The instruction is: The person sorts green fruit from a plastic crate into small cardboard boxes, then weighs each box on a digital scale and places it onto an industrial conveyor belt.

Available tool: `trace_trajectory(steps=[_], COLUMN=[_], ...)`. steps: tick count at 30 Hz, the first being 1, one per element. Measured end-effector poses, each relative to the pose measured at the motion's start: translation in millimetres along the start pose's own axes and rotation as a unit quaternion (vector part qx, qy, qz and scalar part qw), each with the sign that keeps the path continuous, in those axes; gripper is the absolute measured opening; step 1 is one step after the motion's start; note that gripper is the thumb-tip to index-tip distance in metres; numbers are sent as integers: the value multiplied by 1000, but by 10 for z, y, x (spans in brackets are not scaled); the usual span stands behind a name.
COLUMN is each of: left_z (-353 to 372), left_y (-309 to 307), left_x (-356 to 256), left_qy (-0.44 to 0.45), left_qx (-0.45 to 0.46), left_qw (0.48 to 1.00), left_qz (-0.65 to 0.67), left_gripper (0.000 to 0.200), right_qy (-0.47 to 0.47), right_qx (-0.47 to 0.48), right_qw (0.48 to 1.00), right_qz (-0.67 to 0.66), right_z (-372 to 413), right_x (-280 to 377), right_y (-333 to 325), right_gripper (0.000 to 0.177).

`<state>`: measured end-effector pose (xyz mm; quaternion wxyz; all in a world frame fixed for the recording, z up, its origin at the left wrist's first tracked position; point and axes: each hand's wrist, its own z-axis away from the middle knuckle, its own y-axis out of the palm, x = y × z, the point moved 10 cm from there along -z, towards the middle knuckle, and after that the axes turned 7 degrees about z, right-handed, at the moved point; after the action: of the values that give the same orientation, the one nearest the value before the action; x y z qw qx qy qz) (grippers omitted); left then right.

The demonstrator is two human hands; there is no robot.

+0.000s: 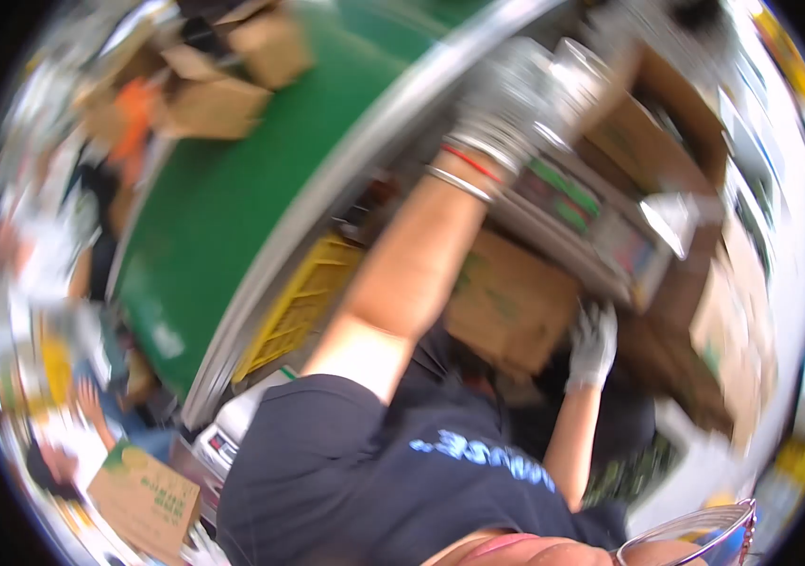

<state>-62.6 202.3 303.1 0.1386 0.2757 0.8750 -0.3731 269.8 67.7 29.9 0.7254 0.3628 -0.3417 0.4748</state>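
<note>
My left hand [506, 99], in a pale glove with a red band and a metal bangle at the wrist, is stretched out over the edge of the green belt. Its fingers are smeared by motion around a shiny clear item [577, 80]. Lower down, my right hand [594, 340], also gloved, has its fingers apart, beside a brown carton [511, 302]. I cannot see anything held in it. Between the hands lies a grey tray [553, 222] with green and pale packs. A large open carton [648, 141] stands to the right, with a clear bag [674, 222] at its side.
The green belt [223, 208] curves along the left, with opened cartons [214, 104] on its far side. A yellow crate [299, 297] stands below its near edge. Other people [63, 457] are at the far left, near a printed carton [145, 500].
</note>
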Motion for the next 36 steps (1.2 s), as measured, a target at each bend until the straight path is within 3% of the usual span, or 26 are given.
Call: trace_trajectory(steps=[1,2,3,7,10,14,15,16,18,19,20,22,23,24,25,26,27,28,29,30,31,32,33,35,36], left_z=[51,143,123,99,86,-16,-71,-203,-197,-167,-230,-331,-341,-303,-323,-345,-485,-499,-453,-426,-334,-284,-352,-326,-252], left_y=[146,286,340,410,512,558,718,668,1079,1289,1344,1386,1278,1232,1187,1126,1314,1340,1128,1355,1580,1826,1602,1403,1231], left_x=[344,654,645,450,514,530,601,406,386,399,322,110,-2,-123,-160,-211,-205,-130,2,348,685,887,905,1031,1002], left_qy=[-101,-189,-181,-170,-177,-190,-193,-68,29,75,73,21,114,197,186,175,115,68,-2,-129,-256,-300,-236,-260,-344], left_qx=[-12,-60,-52,-21,-15,-114,-102,-118,-78,-58,-21,67,16,-30,-62,-95,15,78,-4,19,6,4,-49,-91,-80], left_qw=[964,886,870,858,858,880,854,905,920,926,924,908,957,975,973,971,992,994,994,960,893,840,891,876,807], left_qz=[246,419,456,485,481,421,472,403,383,366,375,413,265,100,121,134,-50,-35,111,248,370,453,386,395,473], left_gripper=[17,18,17,15,16,27,32,26,28,29,30,31,28,24,18,13,6,10,16,22,28,28,22,14,15], right_qy=[-49,-103,-174,-356,-403,-510,-523,-539,-577,-534,-540,-578,-575,-601,-598,-562,-593,-538,-480,-426,-367,-320,-373,-353,-339], right_qx=[2,-21,-32,-52,-26,-3,10,23,128,139,167,119,112,73,87,123,101,141,178,235,286,319,323,308,296], right_qw=[999,994,984,924,892,782,768,751,718,733,760,707,710,657,643,676,663,671,673,681,685,755,720,793,826], right_qz=[12,18,34,130,204,359,369,380,367,398,320,390,390,449,471,459,445,490,534,547,560,475,487,390,340], right_z=[-13,-28,23,408,359,-136,-358,-575,-899,-1001,-1129,-1265,-1244,-1133,-1069,-1236,-1050,-1344,-1631,-1834,-2033,-2158,-2152,-2145,-1990], right_x=[416,764,1086,2004,2365,2821,2883,2913,2880,2799,2791,2736,2733,2776,2790,2739,2782,2690,2582,2444,2297,2209,2264,2424,2504], right_y=[-47,-130,-209,-194,35,586,717,831,1178,1288,1350,1430,1461,1524,1602,1542,1551,1533,1496,1507,1503,1506,1617,1693,1761], right_gripper=[47,46,44,40,44,67,72,76,81,84,78,68,61,60,60,62,60,60,59,58,58,58,63,69,73])
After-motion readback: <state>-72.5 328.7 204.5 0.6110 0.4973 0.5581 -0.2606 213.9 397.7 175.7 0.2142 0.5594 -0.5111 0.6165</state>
